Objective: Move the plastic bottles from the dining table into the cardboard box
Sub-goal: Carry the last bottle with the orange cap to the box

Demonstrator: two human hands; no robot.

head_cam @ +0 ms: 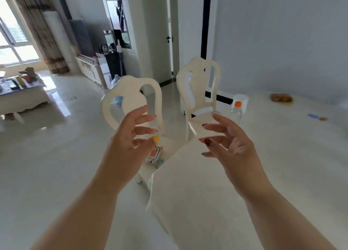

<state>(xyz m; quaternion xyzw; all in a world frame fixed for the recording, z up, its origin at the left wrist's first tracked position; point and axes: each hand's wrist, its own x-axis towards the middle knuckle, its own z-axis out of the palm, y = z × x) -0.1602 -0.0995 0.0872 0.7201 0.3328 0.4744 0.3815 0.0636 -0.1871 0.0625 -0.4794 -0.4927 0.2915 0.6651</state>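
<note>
Both hands were raised in front of the chest, empty, palms turned toward each other and fingers loosely spread: the left hand (130, 136) and the right hand (227, 142) gripped nothing. The pose looked like a readying for a two-handed reach, probably toward the table (244, 174), whose near corner sat just beneath them. One clear bottle (237, 111) with an orange cap stood upright near the table's far-left edge, well apart from either hand, behind a white chair (197, 91). A second chair (131, 99) was pulled in at the corner, with a small carton (155, 154) lying on its seat. No cardboard box was clearly visible, so its place could not be told. The tabletop was pale, smooth and mostly bare, with a brown item (281, 98) far across it. The floor (56, 155) was glossy white tile, lit by a window (13, 42) at the left, with a low cluttered coffee table (22, 93) nearby
</note>
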